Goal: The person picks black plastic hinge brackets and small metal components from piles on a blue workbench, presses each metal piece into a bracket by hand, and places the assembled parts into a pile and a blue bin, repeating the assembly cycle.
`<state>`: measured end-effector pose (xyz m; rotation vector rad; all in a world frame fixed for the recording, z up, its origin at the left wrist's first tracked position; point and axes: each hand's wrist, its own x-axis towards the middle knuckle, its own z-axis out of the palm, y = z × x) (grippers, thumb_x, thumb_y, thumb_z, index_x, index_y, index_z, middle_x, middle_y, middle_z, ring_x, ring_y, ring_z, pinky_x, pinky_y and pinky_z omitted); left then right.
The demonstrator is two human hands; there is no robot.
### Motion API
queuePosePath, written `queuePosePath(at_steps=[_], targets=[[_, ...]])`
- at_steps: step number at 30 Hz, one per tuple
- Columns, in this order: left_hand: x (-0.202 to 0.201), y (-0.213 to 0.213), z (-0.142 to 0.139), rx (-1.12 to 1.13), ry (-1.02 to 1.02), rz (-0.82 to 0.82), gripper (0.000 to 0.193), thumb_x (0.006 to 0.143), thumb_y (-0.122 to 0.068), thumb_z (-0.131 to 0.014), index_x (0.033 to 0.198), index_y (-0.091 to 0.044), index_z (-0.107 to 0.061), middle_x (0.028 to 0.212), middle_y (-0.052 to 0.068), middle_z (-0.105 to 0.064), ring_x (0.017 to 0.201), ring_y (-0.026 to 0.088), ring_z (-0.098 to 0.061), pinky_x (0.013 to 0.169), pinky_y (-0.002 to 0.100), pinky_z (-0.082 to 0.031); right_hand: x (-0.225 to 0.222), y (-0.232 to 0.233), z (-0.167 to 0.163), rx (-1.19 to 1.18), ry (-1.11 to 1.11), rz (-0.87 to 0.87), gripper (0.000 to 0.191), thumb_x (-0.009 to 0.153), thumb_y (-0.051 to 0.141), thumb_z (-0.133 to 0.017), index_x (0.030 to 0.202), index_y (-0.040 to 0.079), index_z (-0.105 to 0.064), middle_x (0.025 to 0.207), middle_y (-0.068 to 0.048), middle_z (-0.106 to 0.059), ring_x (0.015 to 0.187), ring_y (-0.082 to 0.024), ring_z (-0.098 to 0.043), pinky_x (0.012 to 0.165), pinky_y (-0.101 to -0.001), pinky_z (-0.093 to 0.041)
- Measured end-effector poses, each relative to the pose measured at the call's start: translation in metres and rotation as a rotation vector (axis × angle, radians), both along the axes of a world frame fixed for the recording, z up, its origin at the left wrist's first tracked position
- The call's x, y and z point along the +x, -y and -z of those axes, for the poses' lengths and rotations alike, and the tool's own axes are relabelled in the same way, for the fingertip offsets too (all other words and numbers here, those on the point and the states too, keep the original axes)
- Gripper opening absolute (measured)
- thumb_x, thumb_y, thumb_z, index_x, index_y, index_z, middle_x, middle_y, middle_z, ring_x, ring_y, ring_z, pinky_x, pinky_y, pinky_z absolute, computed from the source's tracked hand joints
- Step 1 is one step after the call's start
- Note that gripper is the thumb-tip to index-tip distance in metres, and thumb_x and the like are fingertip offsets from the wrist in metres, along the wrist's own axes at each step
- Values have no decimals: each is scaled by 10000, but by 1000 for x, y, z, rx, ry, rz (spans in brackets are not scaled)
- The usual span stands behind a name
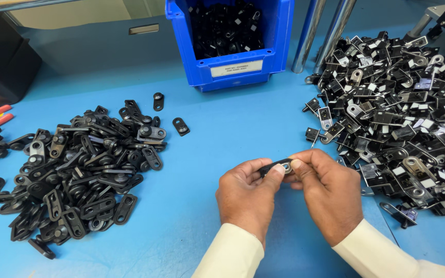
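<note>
A small black metal link [279,166] is pinched at its ends between the fingertips of the left hand [245,195] and the right hand [327,191], both closed on it, well in front of the blue bin [231,67].

blue worktop [222,128], perhaps steel posts [318,31]

Bright, even overhead light, soft shadows, sharp focus, slight wide-angle edge stretch.
</note>
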<state>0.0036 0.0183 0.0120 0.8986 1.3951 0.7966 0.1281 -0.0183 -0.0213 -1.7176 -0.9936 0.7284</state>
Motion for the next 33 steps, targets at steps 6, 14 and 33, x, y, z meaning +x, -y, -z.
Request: queuePosePath(at_steps=[6,14,33], targets=[[-4,-5,0,-173,317,-53,309,842,-166,-761,1073,40,-759,896,97,-752,771,133,-687,747,261,-601,9,1,3,-183,-547,7,272,1000,252,-582,1045,16,-711,890,-82,-758,832,-183,-728,707,-341,-582],[2,1,-11,-147,85,-89,309,800,-180,-849,1053,-32,-751,947,87,-774,827,139,-721,756,268,-584,16,-11,17,-172,-700,30,144,918,110,-703,965,-26,-708,915,-112,-744,841,-196,-685,800,-347,-579],[-4,-10,11,-362,551,-58,297,868,-194,-766,1088,-13,-683,920,66,-703,846,140,-687,820,275,-598,7,-12,-11,-327,-627,43,250,946,263,-694,949,14,-715,875,-84,-727,811,-170,-670,681,-319,-554]])
